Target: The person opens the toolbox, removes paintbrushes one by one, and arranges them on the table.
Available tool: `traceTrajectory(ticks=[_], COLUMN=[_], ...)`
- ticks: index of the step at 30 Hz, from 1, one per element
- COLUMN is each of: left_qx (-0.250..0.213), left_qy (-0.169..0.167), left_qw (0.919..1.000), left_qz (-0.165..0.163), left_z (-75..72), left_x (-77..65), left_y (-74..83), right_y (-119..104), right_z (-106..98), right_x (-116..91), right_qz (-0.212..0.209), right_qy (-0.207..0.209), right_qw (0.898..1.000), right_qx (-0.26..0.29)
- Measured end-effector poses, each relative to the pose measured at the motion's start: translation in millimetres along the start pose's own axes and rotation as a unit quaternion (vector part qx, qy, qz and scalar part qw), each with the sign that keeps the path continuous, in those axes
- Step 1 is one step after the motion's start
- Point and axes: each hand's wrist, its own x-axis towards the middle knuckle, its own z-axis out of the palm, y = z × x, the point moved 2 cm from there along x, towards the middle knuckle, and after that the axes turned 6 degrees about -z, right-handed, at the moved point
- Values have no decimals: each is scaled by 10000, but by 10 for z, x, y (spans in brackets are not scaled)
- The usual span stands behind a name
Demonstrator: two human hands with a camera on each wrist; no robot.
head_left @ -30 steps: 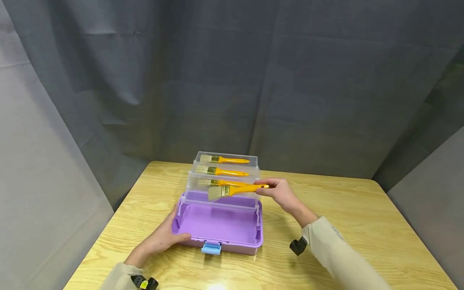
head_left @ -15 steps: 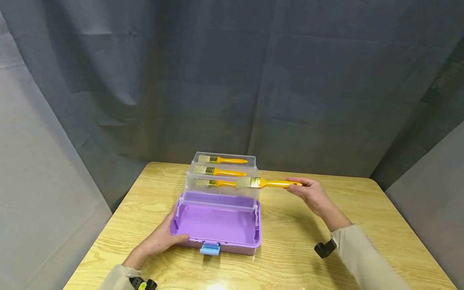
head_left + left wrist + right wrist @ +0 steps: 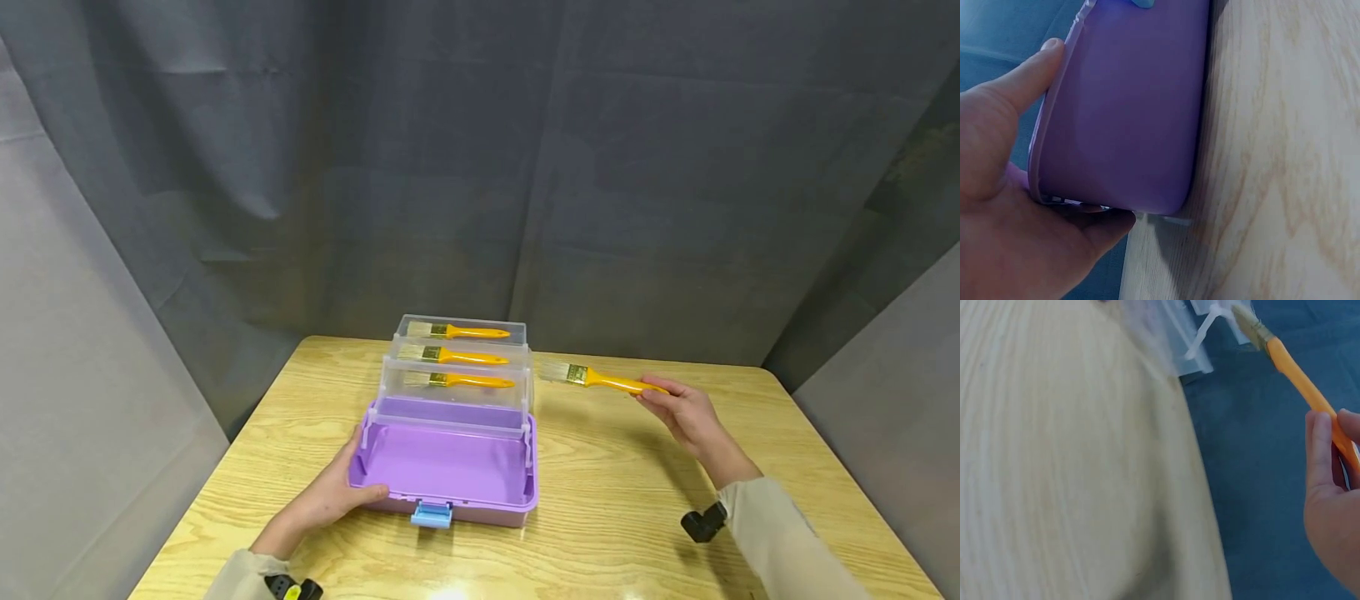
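Behind, dark curtain [image 3: 480, 167]; below, wooden table [image 3: 615, 500]. On it, purple box [image 3: 450, 467], gripped at left by the left hand [image 3: 326, 496]. Shifted rightward, now just beside the clear trays [image 3: 480, 404], pinched in the right hand [image 3: 688, 417]: yellow-handled brush [image 3: 609, 382].

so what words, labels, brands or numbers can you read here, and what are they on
Nothing is legible.
Metal band of the paintbrush in the right hand: dark marks, too small to read.
Bands of the three tray brushes: too small to read.
Purple box: no lettering visible.
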Motion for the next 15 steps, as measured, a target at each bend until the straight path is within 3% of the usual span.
traceTrajectory(ticks=[10,15], left_qx=[185,124], left_qy=[32,38], left_qw=[9992,9995], left_qz=[-364,-292], left_z=[-3,0], left_x=[-22,-26], left_y=[1,8], right_y=[194,298], right_z=[-198,-303], right_x=[6,18], right_qz=[216,163], right_qy=[447,493], right_qw=[9973,9942], right_qx=[-550,-939])
